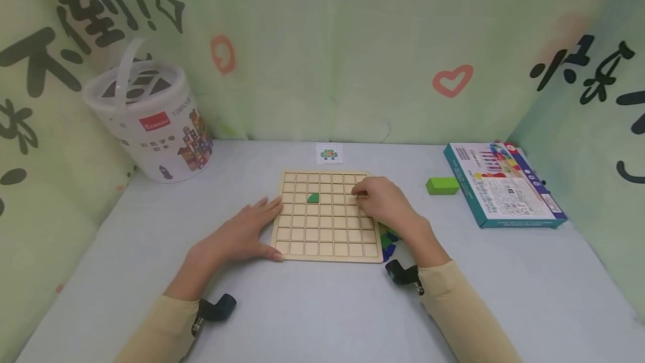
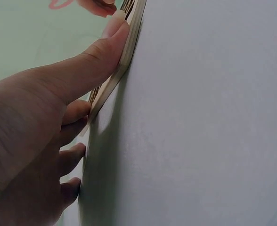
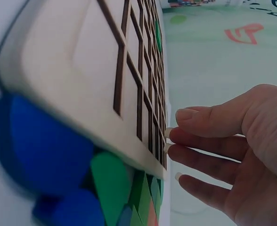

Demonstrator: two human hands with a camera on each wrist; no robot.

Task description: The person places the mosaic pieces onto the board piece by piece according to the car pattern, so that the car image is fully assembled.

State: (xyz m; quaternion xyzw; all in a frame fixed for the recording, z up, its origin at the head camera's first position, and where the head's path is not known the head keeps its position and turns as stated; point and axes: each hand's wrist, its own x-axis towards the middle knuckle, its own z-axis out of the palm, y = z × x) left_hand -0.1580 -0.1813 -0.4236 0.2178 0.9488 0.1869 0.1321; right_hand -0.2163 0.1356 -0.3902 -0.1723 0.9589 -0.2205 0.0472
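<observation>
A pale wooden grid board (image 1: 326, 234) lies flat on the table, with a green quarter-round piece (image 1: 313, 198) in one of its upper squares. My left hand (image 1: 234, 238) rests spread along the board's left edge; in the left wrist view its thumb (image 2: 101, 59) lies on the rim near the corner. Over the board's upper right squares hovers my right hand (image 1: 387, 201). Its thumb and fingers are loosely bent, and no piece shows between them in the right wrist view. Blue pieces (image 3: 44, 146) and green pieces (image 3: 111, 183) lie beside the board's right edge, some partly hidden by the arm.
Behind the board lies a small card (image 1: 329, 154) with a coloured grid picture. A green block (image 1: 442, 186) and a flat box (image 1: 509, 192) are on the right. At the back left stands a white lidded bucket (image 1: 156, 128). Printed cloth walls enclose the table (image 1: 322, 312).
</observation>
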